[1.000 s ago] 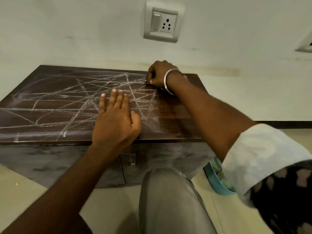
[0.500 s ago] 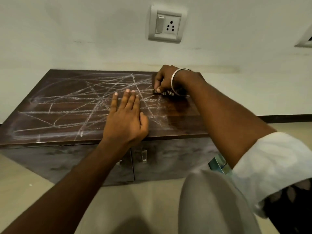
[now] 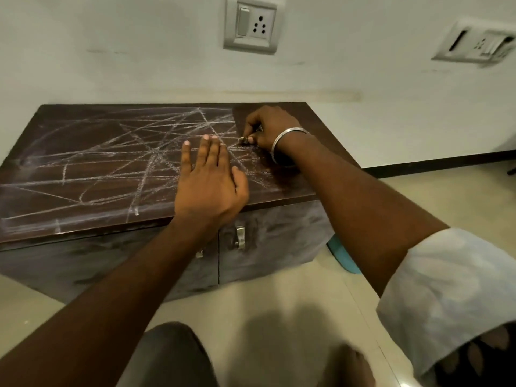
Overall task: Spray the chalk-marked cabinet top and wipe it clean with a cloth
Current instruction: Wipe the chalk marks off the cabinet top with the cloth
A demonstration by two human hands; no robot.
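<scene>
The dark wooden cabinet top (image 3: 83,152) is crossed all over by white chalk lines. My left hand (image 3: 209,180) lies flat on it near the front edge, fingers straight and together. My right hand (image 3: 265,128), with a metal bangle on the wrist, pinches a small piece of chalk (image 3: 242,140) whose tip touches the top toward the back right. No spray bottle or cloth is in view.
The cabinet has two doors with metal handles (image 3: 240,237) and stands against a white wall with a switch socket (image 3: 250,23) above. A blue object (image 3: 342,256) lies on the tiled floor at the cabinet's right. My knees show at the bottom.
My right hand has drawn the chalk from the back edge toward me across the top. The left hand stays flat. The camera has pulled back and upward.
</scene>
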